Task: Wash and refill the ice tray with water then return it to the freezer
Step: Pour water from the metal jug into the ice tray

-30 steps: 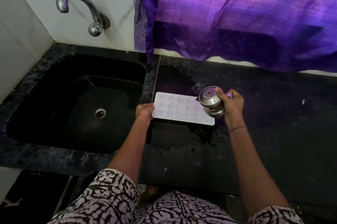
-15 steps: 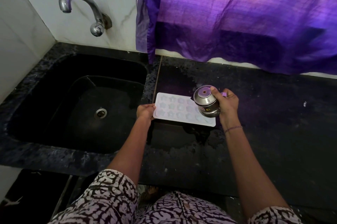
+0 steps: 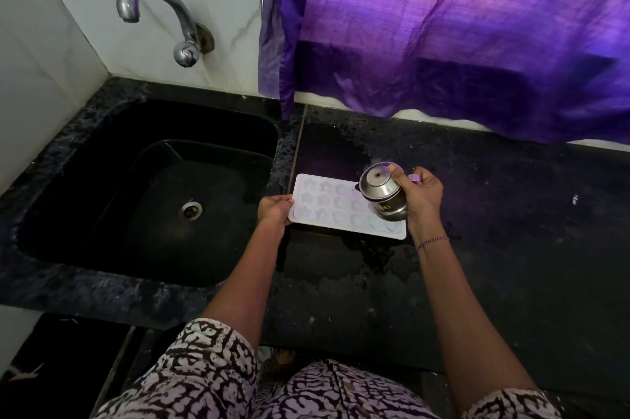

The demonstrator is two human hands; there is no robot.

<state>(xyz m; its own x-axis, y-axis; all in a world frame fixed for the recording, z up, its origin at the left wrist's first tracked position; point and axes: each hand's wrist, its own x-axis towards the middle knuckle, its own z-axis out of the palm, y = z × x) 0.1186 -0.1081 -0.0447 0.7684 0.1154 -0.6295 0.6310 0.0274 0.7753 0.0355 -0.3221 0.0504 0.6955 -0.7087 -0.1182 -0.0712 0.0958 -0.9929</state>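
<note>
A white ice tray [image 3: 327,204] with star-shaped and round cells lies flat on the black counter, just right of the sink. My left hand [image 3: 274,209] grips its left short edge. My right hand [image 3: 421,195] holds a small lidded steel jug [image 3: 381,192] by its handle, tilted left, with its spout over the tray's upper right cells. The jug hides the tray's right cells. I cannot tell whether water is flowing.
A black sink [image 3: 102,238] with a round drain [image 3: 190,210] fills the left. A chrome tap [image 3: 160,16] juts from the white tiled wall. A purple curtain [image 3: 460,26] hangs over the counter's back edge. The black counter [image 3: 511,248] is wet around the tray.
My right hand has carried the tilted jug leftward over the tray, from its right end toward the middle cells. My left hand has stayed on the tray's left edge.
</note>
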